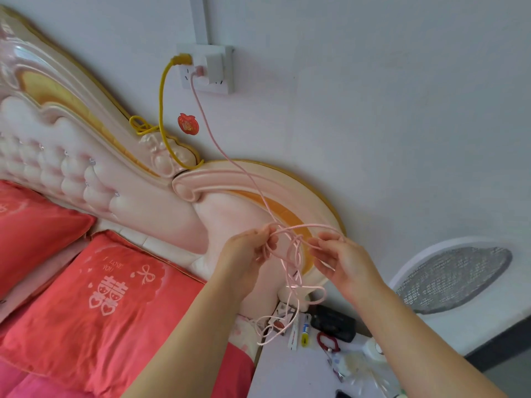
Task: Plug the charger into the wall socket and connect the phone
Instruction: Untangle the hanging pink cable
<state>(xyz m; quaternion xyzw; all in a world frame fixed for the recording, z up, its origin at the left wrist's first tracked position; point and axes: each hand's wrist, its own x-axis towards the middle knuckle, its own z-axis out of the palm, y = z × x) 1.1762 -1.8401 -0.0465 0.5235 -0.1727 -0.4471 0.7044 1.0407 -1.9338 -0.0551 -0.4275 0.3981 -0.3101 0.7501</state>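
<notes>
We are pinching the tangled pink cable [284,265] in our left hand [247,251] and right hand [342,262], near the headboard [138,196]. Its far end is sitting in the charger [214,67] on the wall socket [227,84].

Left hand [244,251]: was bare. Right hand [342,262]: was bare. Left forearm [186,340], right forearm [416,340]: both were bare, uncovered down to lower frame edge. Nail detail too small to tell.

pink cable [230,159] free end: lost among its own tangled loops
dark object [343,394]: cut by the bottom edge, unidentifiable
yellow cable [161,104] lower end: hidden behind the headboard [129,191]
</notes>
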